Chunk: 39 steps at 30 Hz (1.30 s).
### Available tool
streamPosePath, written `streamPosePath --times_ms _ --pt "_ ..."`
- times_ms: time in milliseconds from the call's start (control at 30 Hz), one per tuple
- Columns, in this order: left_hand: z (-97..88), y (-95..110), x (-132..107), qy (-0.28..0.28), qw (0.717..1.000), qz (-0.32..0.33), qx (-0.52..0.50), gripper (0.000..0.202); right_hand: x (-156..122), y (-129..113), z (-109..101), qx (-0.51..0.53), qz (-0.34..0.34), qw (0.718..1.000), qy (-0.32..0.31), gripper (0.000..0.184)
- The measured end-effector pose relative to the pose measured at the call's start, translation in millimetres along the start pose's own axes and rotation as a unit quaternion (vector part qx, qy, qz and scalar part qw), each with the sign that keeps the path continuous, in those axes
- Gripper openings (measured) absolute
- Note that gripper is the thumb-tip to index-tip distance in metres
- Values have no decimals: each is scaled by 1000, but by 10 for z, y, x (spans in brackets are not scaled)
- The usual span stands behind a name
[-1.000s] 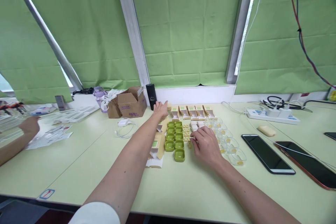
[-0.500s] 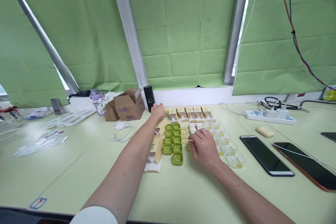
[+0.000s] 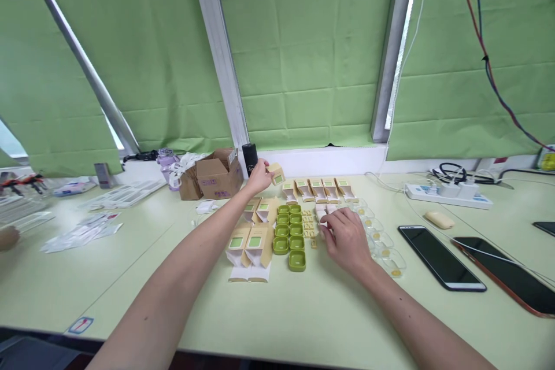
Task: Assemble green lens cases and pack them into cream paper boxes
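Note:
My left hand (image 3: 259, 177) is closed on a small cream box (image 3: 276, 174) with a green square, held tilted above the table. Below it stand more open cream boxes (image 3: 236, 241), with another row (image 3: 318, 189) at the back. Olive-green square trays (image 3: 297, 261) sit in two columns, beside small yellow pieces (image 3: 308, 225). My right hand (image 3: 347, 238) is closed with fingertips together near the white pieces (image 3: 321, 210); whatever is between its fingers is too small to make out. Clear plastic covers with yellow spots (image 3: 392, 263) lie just right of it, partly hidden.
Two phones (image 3: 440, 257) and a cream oval case (image 3: 439, 219) lie at right, before a white power strip (image 3: 448, 195). Behind my left hand are a black cylinder (image 3: 250, 157) and a cardboard carton (image 3: 219, 176). Another person's hand (image 3: 7, 237) shows at the left edge.
My left hand has lifted a cream box off the table and tilted it. The right hand stays by the white pieces. The view has shifted slightly, and another person's hand has appeared at far left.

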State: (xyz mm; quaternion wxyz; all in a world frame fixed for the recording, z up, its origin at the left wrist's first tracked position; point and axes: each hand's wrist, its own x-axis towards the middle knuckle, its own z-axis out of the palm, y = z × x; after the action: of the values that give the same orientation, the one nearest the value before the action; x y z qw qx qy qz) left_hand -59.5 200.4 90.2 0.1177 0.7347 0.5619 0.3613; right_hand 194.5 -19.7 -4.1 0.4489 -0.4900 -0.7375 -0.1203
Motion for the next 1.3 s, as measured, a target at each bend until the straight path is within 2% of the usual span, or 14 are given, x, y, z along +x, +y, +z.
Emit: streamPosePath --times_ms 167,333,400,467,633,833,1000,1133,1300 --pt "-36 217 -366 -75 982 37 -171 31 60 86 -78 20 24 999 22 11" --pt "16 443 -1026 -167 943 61 -280 44 128 151 -201 64 36 997 38 19" --pt "65 536 -1310 -210 916 60 -338 43 138 182 -256 77 29 996 43 22" --pt "113 629 -1568 -215 910 74 -348 38 127 219 -299 84 21 995 46 21" --pt "157 809 -2000 -231 934 104 -253 25 24 301 -319 93 15 994 49 19" --pt "178 848 -2212 -229 953 129 -154 22 -53 286 -398 135 -29 990 -22 24" --pt "217 813 -2292 -235 957 114 -126 25 -100 269 -551 200 -52 971 -116 43" --pt "220 782 -2297 -236 954 133 -130 33 -144 216 -591 208 -58 963 -162 61" --pt "255 705 -2295 -208 947 184 -161 41 -168 125 -543 196 -80 961 -179 77"
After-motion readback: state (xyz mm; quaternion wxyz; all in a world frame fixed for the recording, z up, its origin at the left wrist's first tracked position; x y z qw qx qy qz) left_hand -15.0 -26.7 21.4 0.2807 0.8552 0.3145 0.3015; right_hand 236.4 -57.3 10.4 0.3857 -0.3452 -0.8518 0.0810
